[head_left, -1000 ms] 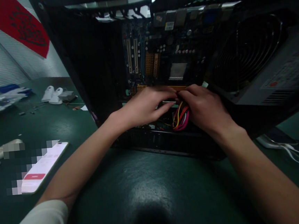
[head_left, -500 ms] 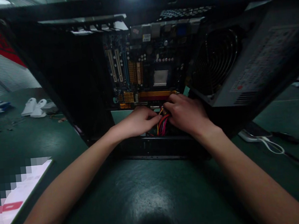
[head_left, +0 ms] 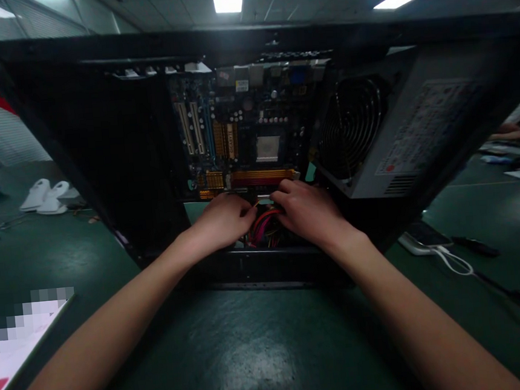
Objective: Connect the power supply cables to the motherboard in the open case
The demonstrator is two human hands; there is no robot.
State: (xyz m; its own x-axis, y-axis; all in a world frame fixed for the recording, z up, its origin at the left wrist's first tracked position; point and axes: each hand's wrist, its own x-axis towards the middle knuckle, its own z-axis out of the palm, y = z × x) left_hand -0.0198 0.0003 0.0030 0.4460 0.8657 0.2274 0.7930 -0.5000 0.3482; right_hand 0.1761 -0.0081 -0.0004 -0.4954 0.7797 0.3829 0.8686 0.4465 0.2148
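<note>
An open black computer case [head_left: 248, 273] stands on the green table, its inside facing me. In it are a motherboard [head_left: 246, 114] and, at the right, a grey power supply [head_left: 413, 127] with a round fan grille. Below the board's orange and red slots, a bundle of red, yellow and purple wires [head_left: 265, 222] lies between my hands. My left hand [head_left: 226, 222] pinches a thin yellow wire at the bundle's left. To the right of the bundle my right hand [head_left: 309, 209] is closed, its fingertips partly hidden at the wires and board edge.
White objects [head_left: 44, 195] lie at the left on the table [head_left: 254, 341], with a white sheet [head_left: 22, 343] nearer. At the right are a phone-like device [head_left: 425, 235] with a white cable and black cords. Another person's hand [head_left: 507, 132] shows at the far right.
The view has tilted up and shifted, so the case appears lower and further left. Both hands stay at the wires; the bundle now shows more between them, and the other person's hand has come into view.
</note>
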